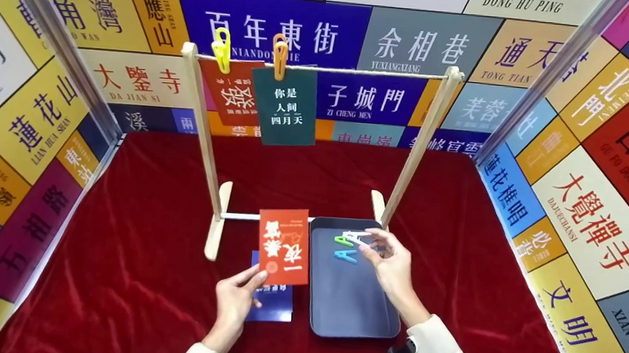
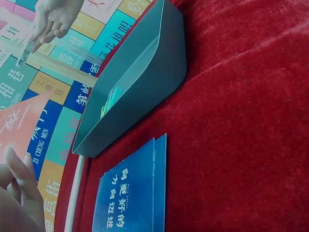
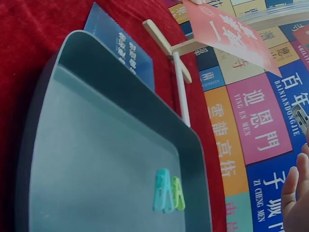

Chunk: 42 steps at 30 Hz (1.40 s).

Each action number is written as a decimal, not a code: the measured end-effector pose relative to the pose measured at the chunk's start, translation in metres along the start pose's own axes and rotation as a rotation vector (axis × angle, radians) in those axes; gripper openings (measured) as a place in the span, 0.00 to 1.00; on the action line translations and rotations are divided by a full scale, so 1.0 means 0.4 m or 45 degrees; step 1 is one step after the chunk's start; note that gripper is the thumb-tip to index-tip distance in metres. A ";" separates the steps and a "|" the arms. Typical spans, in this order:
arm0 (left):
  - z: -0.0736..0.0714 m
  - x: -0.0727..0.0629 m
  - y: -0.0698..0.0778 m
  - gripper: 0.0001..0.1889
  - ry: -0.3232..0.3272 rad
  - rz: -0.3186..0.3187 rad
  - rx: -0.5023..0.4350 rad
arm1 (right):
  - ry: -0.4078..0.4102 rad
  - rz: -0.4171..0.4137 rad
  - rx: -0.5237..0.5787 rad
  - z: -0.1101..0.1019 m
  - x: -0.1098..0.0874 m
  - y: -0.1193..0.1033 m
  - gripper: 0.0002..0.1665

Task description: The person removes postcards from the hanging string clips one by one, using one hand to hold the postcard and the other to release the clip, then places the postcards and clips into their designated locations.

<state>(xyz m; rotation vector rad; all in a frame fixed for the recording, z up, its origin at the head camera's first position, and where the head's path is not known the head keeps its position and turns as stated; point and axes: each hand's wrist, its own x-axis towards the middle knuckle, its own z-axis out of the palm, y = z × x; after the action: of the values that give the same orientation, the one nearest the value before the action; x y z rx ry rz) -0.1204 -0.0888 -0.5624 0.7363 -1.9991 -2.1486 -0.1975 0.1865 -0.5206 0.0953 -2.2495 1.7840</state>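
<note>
My left hand (image 1: 235, 299) pinches the lower left corner of a red card (image 1: 282, 246) with light lettering, thumb on top. Between the thumb and fingers of my right hand (image 1: 391, 265) is a white clothespin (image 1: 355, 237), held above the dark grey tray (image 1: 353, 301). Inside the tray lie a blue clothespin (image 3: 163, 191) and a green clothespin (image 3: 178, 193), side by side. Partly covered by the red card in the head view, blue cards (image 2: 130, 193) lie stacked on the cloth left of the tray.
Behind stands a wooden rack (image 1: 206, 136) with a cord (image 1: 366, 74) across its top. A yellow clothespin (image 1: 222, 51) holds a red card (image 1: 229, 90) there; an orange one (image 1: 279, 58) holds a dark green card (image 1: 286, 111). Red cloth (image 1: 138, 242) covers the table; sign-printed walls surround it.
</note>
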 end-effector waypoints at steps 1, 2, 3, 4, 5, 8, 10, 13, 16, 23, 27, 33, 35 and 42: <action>-0.002 0.000 -0.004 0.18 -0.002 -0.005 -0.002 | -0.001 0.015 -0.010 0.001 -0.002 0.005 0.20; -0.004 -0.001 -0.008 0.19 -0.007 -0.013 -0.003 | -0.004 0.027 -0.016 0.002 -0.004 0.009 0.20; -0.006 -0.002 -0.012 0.19 -0.015 -0.022 -0.006 | -0.005 0.038 -0.026 0.003 -0.006 0.012 0.20; -0.008 -0.003 -0.017 0.19 -0.024 -0.031 -0.011 | -0.007 0.050 -0.040 0.004 -0.009 0.014 0.20; -0.011 -0.005 -0.022 0.20 -0.033 -0.040 -0.013 | -0.013 0.057 -0.050 0.005 -0.013 0.009 0.19; -0.017 -0.008 -0.040 0.21 -0.065 -0.064 -0.038 | -0.027 0.078 -0.067 0.006 -0.028 -0.008 0.18; -0.020 -0.009 -0.051 0.22 -0.080 -0.079 -0.047 | -0.034 0.100 -0.076 0.006 -0.038 -0.021 0.18; -0.025 -0.010 -0.064 0.22 -0.084 -0.099 -0.043 | -0.041 0.113 -0.087 0.005 -0.049 -0.022 0.17; -0.032 -0.011 -0.075 0.21 -0.069 -0.126 -0.029 | -0.052 0.112 -0.107 0.005 -0.055 -0.013 0.17; -0.049 -0.011 -0.099 0.21 -0.059 -0.174 -0.015 | -0.049 0.114 -0.085 0.008 -0.043 0.073 0.18; -0.053 -0.012 -0.109 0.21 -0.068 -0.178 0.023 | -0.055 0.109 -0.098 0.009 -0.040 0.119 0.18; -0.055 -0.016 -0.117 0.22 -0.094 -0.185 0.041 | -0.067 0.103 -0.177 0.011 -0.049 0.147 0.17; -0.056 -0.017 -0.120 0.22 -0.095 -0.192 0.052 | -0.069 0.105 -0.217 0.013 -0.051 0.155 0.17; -0.066 -0.019 -0.132 0.21 -0.105 -0.196 0.111 | -0.068 0.057 -0.420 0.023 -0.056 0.183 0.17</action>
<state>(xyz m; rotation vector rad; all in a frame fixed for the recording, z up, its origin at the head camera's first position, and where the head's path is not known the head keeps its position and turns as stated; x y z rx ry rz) -0.0901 -0.1031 -0.6114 0.8531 -2.1556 -2.2213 -0.1933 0.1927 -0.5972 0.0282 -2.5677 1.4202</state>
